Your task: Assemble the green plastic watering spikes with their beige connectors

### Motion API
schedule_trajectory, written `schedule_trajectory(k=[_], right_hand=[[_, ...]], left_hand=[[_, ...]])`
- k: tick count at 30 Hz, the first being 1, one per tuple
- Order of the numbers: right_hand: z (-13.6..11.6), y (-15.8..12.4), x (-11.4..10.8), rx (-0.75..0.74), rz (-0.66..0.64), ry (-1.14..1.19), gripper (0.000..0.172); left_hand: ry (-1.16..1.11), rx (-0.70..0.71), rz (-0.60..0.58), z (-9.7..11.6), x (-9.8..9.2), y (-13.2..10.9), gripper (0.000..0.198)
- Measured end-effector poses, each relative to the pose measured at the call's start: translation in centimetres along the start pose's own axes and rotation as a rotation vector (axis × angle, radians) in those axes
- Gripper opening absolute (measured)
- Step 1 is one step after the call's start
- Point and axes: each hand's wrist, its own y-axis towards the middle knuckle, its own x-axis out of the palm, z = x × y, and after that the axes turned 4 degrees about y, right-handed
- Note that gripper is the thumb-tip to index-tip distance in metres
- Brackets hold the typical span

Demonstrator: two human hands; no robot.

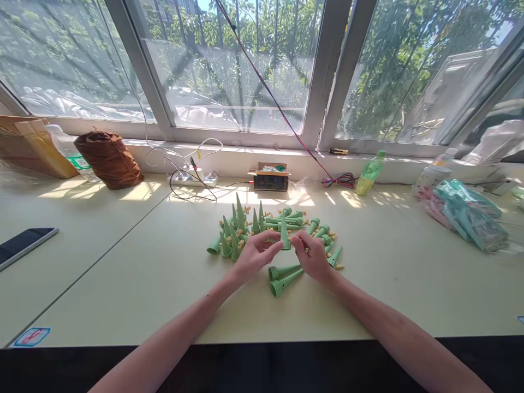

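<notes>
My left hand (258, 250) is closed around the lower end of a green plastic plant watering spike (284, 230), which stands tip up above the table. From the other side, my right hand (313, 254) pinches at the spike's base. A small yellow valve seems to be between those fingertips, mostly covered by them. Behind my hands lies a pile of similar green spikes (282, 221), many with yellow valves at their sides; several stand upright on the left (226, 246). Two spikes (282, 284) lie side by side in front of my right hand, their wide ends toward the left.
A small open box (271, 181) sits at the back by the window sill. Left of it are a power strip (194, 177) with cables and a brown bag (108, 158). A green bottle (370, 173) and plastic packages (470, 215) are right; a phone (27, 245) lies far left.
</notes>
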Motion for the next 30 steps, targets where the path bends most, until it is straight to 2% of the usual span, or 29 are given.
schedule_trajectory(k=[11,22,25,30], right_hand=[[0.0,0.1,0.1,0.018,0.036,-0.003,0.046],[-0.7,0.3,0.1,0.097,0.045,0.034,0.050],[-0.4,0.2,0.2,0.101,0.070,0.041,0.047],[0.0,0.0,0.2,0.152,0.122,0.056,0.045]], left_hand=[[0.116,0.205,0.056,-0.7,0.1,0.0,0.030],[0.423,0.503,0.153,-1.7,0.0,0.2,0.023],[0.464,0.467,0.170,-1.5,0.2,0.2,0.023],[0.383,0.286,0.207,-0.8,0.5,0.3,0.028]])
